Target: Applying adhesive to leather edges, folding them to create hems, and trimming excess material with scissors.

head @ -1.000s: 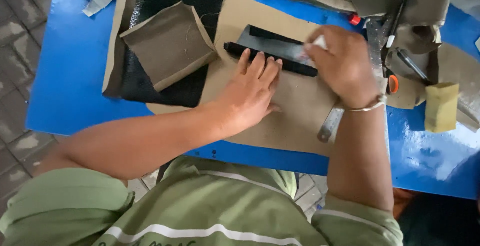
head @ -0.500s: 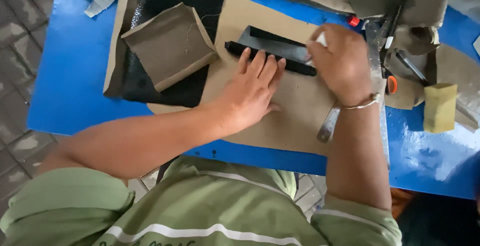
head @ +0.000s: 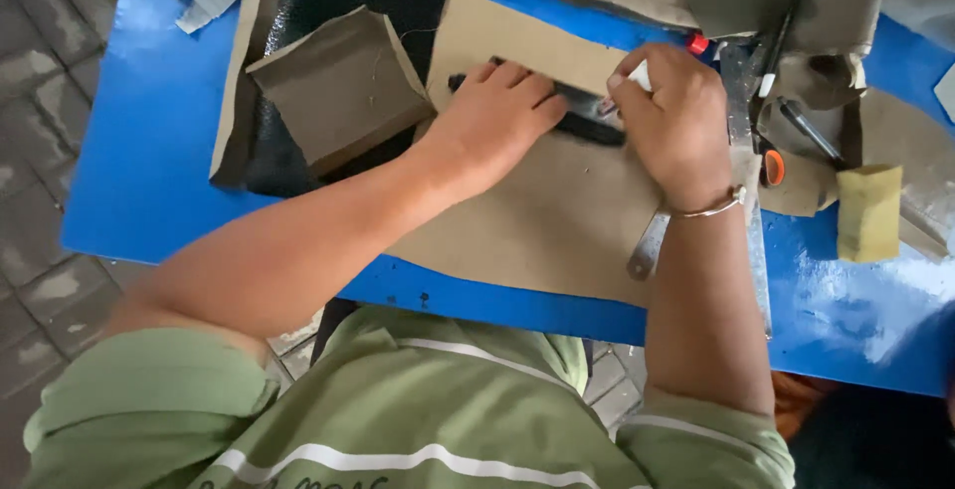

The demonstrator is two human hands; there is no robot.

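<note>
My left hand (head: 494,117) lies flat, fingers together, pressing a narrow black strip (head: 589,127) down on a tan sheet (head: 537,220) spread over the blue table. My right hand (head: 673,123) is closed around a small white pen-like tool (head: 637,77) whose tip meets the strip's right end. Most of the strip is hidden under both hands. A thin bracelet circles my right wrist.
A folded tan piece (head: 338,86) rests on black mesh material (head: 298,11) at left. A metal ruler (head: 748,181), pens (head: 786,26), an orange-capped item (head: 773,167) and a yellow sponge block (head: 868,212) sit at right. The blue table edge (head: 477,300) is near my body.
My left hand has slid up from the tan sheet onto the black strip. My right hand stays at the strip's right end.
</note>
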